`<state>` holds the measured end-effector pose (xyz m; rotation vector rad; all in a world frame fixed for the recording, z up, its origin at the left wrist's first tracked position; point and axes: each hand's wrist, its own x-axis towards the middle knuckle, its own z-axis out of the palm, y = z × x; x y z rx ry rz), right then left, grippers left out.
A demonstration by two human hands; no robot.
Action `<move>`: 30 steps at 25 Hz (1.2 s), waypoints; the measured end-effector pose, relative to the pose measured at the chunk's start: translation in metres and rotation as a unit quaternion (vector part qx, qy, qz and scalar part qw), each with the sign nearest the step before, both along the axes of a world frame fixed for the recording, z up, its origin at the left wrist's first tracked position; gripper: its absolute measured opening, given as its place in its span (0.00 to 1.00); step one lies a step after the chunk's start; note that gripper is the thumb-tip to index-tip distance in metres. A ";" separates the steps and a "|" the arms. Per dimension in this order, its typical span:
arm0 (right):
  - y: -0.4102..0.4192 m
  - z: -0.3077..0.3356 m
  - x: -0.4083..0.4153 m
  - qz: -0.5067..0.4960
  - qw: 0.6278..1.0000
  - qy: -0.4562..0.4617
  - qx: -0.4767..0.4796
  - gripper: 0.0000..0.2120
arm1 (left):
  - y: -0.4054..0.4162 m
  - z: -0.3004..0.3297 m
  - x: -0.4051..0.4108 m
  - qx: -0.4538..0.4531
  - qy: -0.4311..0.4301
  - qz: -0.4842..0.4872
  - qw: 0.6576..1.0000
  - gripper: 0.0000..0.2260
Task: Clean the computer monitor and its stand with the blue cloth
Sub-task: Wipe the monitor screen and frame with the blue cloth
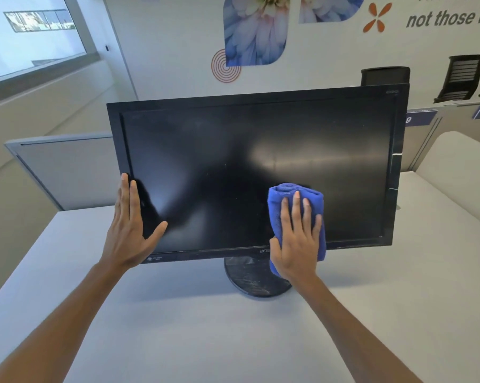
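A black computer monitor (255,167) with a dark, switched-off screen stands on the white desk, facing me. Its round black stand (249,280) shows below the bottom bezel and looks dusty. My right hand (296,239) presses a folded blue cloth (291,192) flat against the lower middle of the screen, fingers straight. My left hand (131,225) rests flat on the monitor's lower left corner, fingers straight and thumb spread over the screen.
The white desk (178,313) stretches toward me below the monitor. A grey partition (64,172) stands behind it on the left. Two black office chairs (459,78) sit at the back right by a wall with flower graphics.
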<state>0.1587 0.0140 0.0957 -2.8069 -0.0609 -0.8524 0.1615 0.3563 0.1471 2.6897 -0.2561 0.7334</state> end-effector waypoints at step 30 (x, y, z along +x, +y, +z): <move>-0.053 -0.007 -0.004 -0.036 0.997 -0.017 -0.059 0.40 | 0.014 0.001 0.005 0.039 0.034 -0.020 0.998 0.45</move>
